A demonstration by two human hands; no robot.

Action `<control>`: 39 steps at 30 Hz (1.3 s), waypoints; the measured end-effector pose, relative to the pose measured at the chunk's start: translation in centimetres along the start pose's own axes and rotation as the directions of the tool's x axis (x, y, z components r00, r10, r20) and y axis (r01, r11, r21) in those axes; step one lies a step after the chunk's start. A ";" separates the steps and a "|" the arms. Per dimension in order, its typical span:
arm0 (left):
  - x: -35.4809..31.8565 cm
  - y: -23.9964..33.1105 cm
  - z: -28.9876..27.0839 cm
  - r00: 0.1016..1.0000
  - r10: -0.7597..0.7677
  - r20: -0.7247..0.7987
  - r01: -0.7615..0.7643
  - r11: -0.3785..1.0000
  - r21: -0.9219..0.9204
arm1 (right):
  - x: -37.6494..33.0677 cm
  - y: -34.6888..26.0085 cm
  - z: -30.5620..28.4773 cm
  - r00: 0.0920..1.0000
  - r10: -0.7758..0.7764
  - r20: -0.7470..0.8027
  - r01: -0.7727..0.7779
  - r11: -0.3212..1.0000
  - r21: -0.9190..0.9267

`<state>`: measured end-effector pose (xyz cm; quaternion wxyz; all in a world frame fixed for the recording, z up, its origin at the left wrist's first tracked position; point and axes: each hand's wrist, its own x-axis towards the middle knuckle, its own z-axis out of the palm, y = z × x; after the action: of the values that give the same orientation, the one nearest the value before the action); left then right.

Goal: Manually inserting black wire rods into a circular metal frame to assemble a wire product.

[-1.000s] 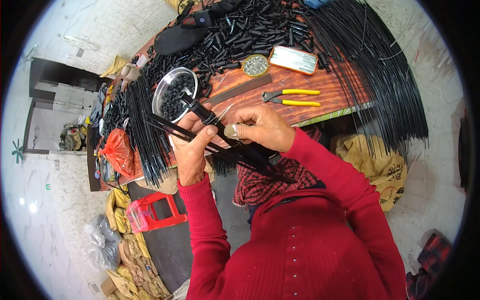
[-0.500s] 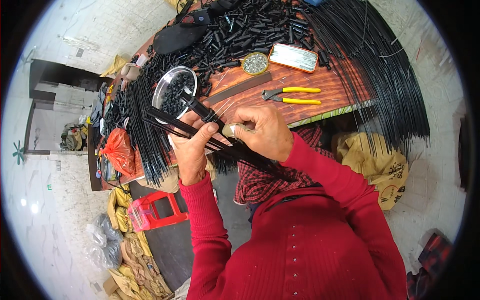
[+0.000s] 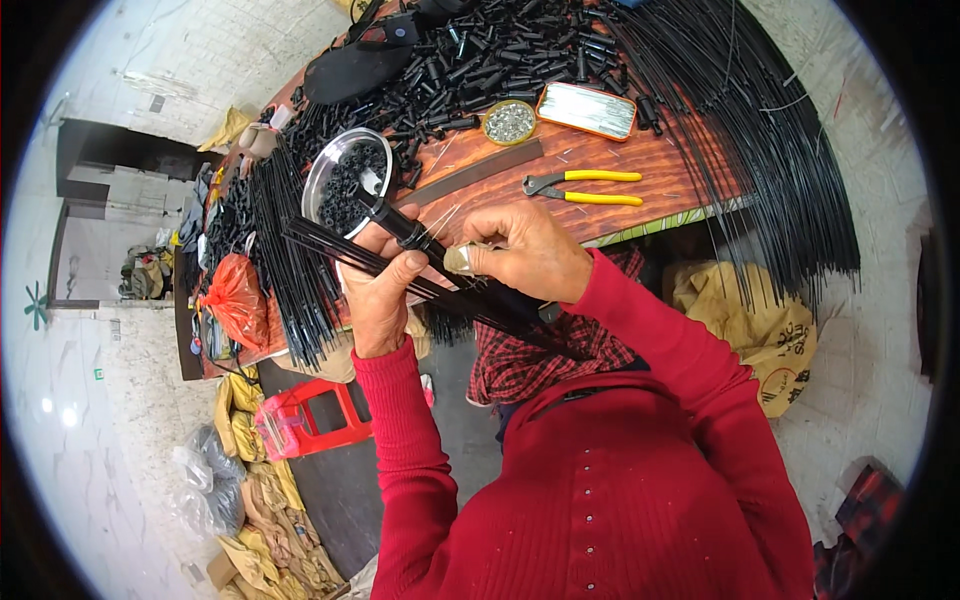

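Observation:
My left hand (image 3: 385,305) is wrapped round a bundle of thin black rods (image 3: 455,295) that look like umbrella ribs, slanting down toward my lap. A black tubular fitting (image 3: 405,228) with a collar sticks out of the hand at the upper end. Fine pale wires (image 3: 440,220) stand out beside the collar. My right hand (image 3: 525,250) is closed in a pinch close to the rods, just right of the fitting. A pale wrap (image 3: 458,260) covers the tip of its thumb. Whatever that pinch holds is too small or hidden to name.
On the wooden table (image 3: 660,170) lie yellow-handled pincers (image 3: 585,188), a flat bar (image 3: 475,172), a tin of wires (image 3: 587,110), a round dish of small metal pieces (image 3: 509,122), a bowl of black parts (image 3: 320,185), heaped black tubes (image 3: 490,65) and black rods (image 3: 770,130). A red stool (image 3: 320,420) stands below.
Both hands and the bundle have shifted only slightly. The right hand has moved a little to the right, and the pale wires beside the collar show more plainly.

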<state>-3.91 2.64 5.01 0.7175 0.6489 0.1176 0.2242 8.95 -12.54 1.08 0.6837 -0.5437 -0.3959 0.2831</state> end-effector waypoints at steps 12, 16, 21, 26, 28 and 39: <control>0.6 2.6 2.4 0.997 0.078 -0.002 -0.078 0.997 0.004 | -0.6 -3.6 0.8 0.978 -0.107 -0.180 0.052 0.957 -0.285; 1.5 0.6 2.4 0.999 0.028 0.022 -0.030 0.996 0.086 | -1.0 -1.8 0.8 0.956 -0.081 -0.280 -0.013 0.948 -0.319; 0.9 0.8 2.1 0.998 0.045 0.036 -0.048 0.996 0.074 | -1.2 -2.7 0.4 0.976 -0.101 -0.193 0.004 0.895 -0.446; 0.5 1.0 2.6 0.999 0.040 0.034 -0.042 0.998 0.052 | -1.3 -3.0 -0.4 0.985 -0.127 -0.120 0.064 0.903 -0.424; 0.3 0.9 2.7 0.998 0.049 0.032 -0.050 0.998 0.030 | -1.4 -3.6 -0.5 0.992 -0.082 -0.095 0.041 0.926 -0.374; -0.1 0.3 1.7 0.998 0.056 0.003 -0.056 0.998 0.010 | -0.8 -2.2 0.1 0.996 -0.037 -0.080 0.008 0.942 -0.335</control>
<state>-3.25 1.09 5.56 0.7079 0.6558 0.0994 0.2425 8.36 -13.71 3.03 0.6011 -0.6588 -0.4147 0.1808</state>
